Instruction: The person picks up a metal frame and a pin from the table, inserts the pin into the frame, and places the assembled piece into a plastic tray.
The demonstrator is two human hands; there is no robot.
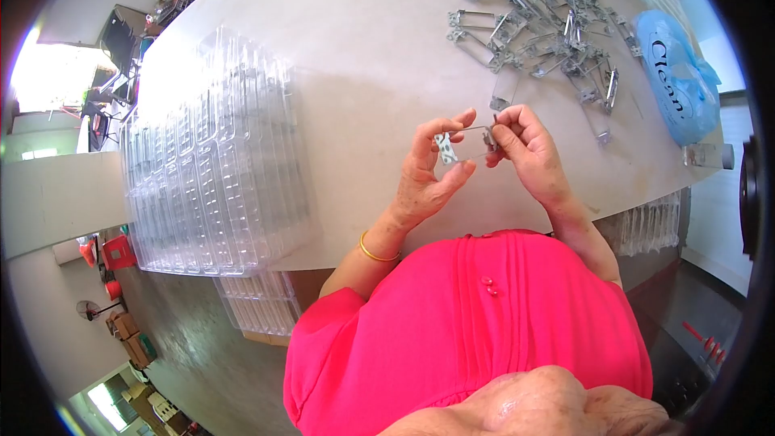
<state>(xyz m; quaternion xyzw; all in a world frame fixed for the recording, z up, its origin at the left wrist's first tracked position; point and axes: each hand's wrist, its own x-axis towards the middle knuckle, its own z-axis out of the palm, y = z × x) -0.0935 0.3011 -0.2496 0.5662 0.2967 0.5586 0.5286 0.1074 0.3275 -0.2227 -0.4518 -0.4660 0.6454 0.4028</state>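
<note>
Between my two hands, above the near part of the table, is a small metal bracket with a thin wire frame [446, 148]. My left hand [426, 168] grips its left end, fingers and thumb curved around the perforated plate. At the other end, my right hand [525, 149] pinches the bracket between thumb and fingers, which partly hide that end. Just beyond my right hand, a flat grey metal piece [502, 90] lies on the table. Farther off is a tangled pile of similar metal brackets [557, 24].
Stacked clear plastic trays [214, 161] cover the table's left side. A blue plastic bag [676, 73] printed "Clean" sits at the right edge, beside a clear bottle [706, 156]. More clear trays [258, 303] are below the table's left edge. The white table [363, 48] curves around my front.
</note>
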